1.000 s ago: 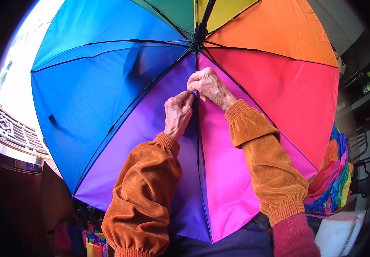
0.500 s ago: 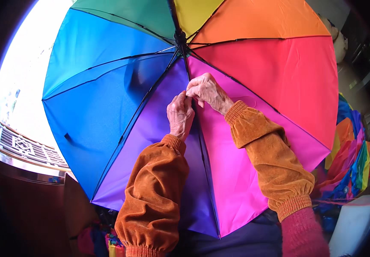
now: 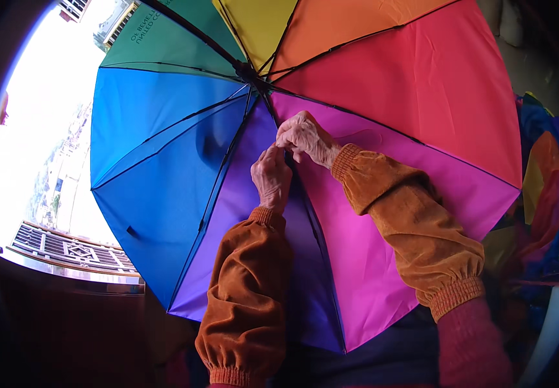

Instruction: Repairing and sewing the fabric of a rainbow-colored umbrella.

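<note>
A rainbow-panelled umbrella (image 3: pixel 415 110) lies spread open before me, its inner side with black ribs facing up. Both hands meet at the rib (image 3: pixel 316 226) between the purple and pink panels, a little below the dark hub (image 3: pixel 248 72). My left hand (image 3: pixel 271 180) is closed, thumb and fingers pinching at this rib. Above it and to the right, my right hand (image 3: pixel 306 139) is also closed in a pinch, its fingertips touching the left ones. Whatever tiny thing it holds is hidden. A thin thread-like line (image 3: pixel 373 134) curves over the pink panel near the right wrist.
The black shaft (image 3: pixel 192 32) runs from the hub to the upper left. At the right hangs a bundle of multicoloured cloth (image 3: pixel 548 187). A patterned metal railing (image 3: pixel 72 251) stands at the left against bright daylight. A pale, curved-looking object (image 3: pixel 557 323) is at the lower right.
The umbrella has turned and shifted in view, its hub now lower and further left. Both hands remain pinched together at the same rib, now nearer the hub in the picture.
</note>
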Motion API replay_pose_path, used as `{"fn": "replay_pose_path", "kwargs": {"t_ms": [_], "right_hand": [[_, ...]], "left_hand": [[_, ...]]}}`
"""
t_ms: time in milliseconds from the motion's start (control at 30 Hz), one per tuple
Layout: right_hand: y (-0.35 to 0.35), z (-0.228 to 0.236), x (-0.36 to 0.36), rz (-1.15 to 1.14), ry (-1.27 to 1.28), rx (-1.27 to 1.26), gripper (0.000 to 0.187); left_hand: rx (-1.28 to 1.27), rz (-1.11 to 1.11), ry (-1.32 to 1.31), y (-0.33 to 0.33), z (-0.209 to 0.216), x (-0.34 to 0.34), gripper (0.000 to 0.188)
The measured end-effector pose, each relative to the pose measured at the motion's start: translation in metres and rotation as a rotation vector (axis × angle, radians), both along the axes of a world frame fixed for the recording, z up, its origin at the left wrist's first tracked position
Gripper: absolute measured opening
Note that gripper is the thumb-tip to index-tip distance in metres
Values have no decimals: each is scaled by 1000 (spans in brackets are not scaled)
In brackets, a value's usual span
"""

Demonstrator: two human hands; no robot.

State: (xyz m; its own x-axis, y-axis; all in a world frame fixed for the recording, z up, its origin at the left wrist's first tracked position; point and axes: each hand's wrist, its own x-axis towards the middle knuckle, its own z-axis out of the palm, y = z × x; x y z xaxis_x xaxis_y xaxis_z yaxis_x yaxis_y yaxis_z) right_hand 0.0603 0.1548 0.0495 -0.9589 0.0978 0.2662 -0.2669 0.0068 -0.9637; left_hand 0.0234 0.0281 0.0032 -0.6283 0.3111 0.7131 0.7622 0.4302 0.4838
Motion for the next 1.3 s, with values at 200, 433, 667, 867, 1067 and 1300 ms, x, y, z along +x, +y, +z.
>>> {"fn": "replay_pose_path", "kwargs": {"t_ms": [200,433,667,867,1067,1300], "right_hand": [[18,-22,-30,-24,320,343,10],[14,-31,-50,27,323,319,9],[9,-8,-49,-11,45,486,9],[8,-22,-59,-136,371,674,9],[1,-22,-59,-361,389,1695,10],[3,-24,-57,-395,483,1631,13]], "left_hand": [[-56,-71,-231,-4,8,3,19],[-81,-73,-357,-10,6,-2,28],[-20,-74,-432,-10,8,-3,28],[-54,-98,-440,-8,13,-5,24],[-121,-59,-370,-8,14,-2,20],[-139,15,-179,-1,11,-2,19]]}}
